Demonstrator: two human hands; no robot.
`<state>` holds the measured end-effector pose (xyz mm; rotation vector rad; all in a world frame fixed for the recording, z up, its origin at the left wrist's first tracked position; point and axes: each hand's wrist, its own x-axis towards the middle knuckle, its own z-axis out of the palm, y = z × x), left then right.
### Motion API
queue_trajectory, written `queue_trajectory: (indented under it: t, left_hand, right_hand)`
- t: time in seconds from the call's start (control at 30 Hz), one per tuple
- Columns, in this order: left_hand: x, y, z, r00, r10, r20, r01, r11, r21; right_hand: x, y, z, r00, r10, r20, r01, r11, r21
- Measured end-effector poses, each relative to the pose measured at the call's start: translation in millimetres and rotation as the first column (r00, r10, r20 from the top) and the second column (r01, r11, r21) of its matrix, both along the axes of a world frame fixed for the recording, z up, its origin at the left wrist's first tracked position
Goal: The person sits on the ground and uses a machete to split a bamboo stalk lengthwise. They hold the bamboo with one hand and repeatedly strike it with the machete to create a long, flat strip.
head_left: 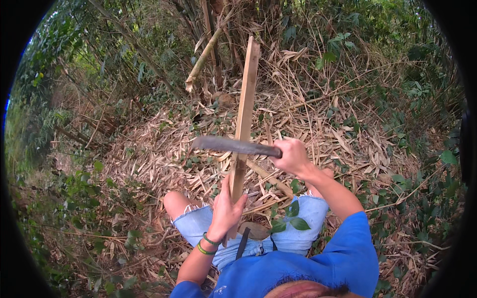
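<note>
Fingers of the left hand [224, 211] wrap the lower end of a long split bamboo slat [243, 119], which points away over dry leaf litter [149, 149]. The right hand [293, 156] is fisted around the handle of a dark machete [233, 145], its blade lying across the slat's middle, touching it

Outdoor thicket, daylight; ground [149, 149] strewn with dry bamboo leaves; bamboo stems [208, 44] behind, green undergrowth [417, 99] around.
</note>
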<state>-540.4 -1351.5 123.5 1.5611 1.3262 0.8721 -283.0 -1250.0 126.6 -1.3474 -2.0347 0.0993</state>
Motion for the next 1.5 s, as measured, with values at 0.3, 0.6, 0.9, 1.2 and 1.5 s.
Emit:
queue_trajectory:
  t: [0.3,0.6,0.9,1.2,1.5]
  left_hand:
    - [3,-25,10,0.987,0.043,-0.153,-0.038,0.999,0.033]
    - [-18,-50,9,0.993,-0.009,-0.117,0.006,1.0,-0.027]
    - [-50,-98,6,0.984,-0.045,-0.174,0.04,0.999,-0.029]
    - [-58,-72,-1,0.988,-0.099,0.121,0.127,0.96,-0.251]
    - [-37,-65,9,0.962,-0.09,0.256,0.167,0.94,-0.298]
  right_hand:
    - [36,59,6,0.986,-0.051,0.158,0.023,0.985,0.169]
    - [65,89,30,0.92,-0.381,0.088,0.389,0.915,-0.103]
    - [82,78,22,0.931,-0.362,0.048,0.365,0.93,-0.049]
    - [71,61,-9,0.849,-0.382,-0.365,0.311,0.92,-0.24]
    - [-10,2,-15,0.957,0.038,0.288,-0.001,0.992,-0.126]
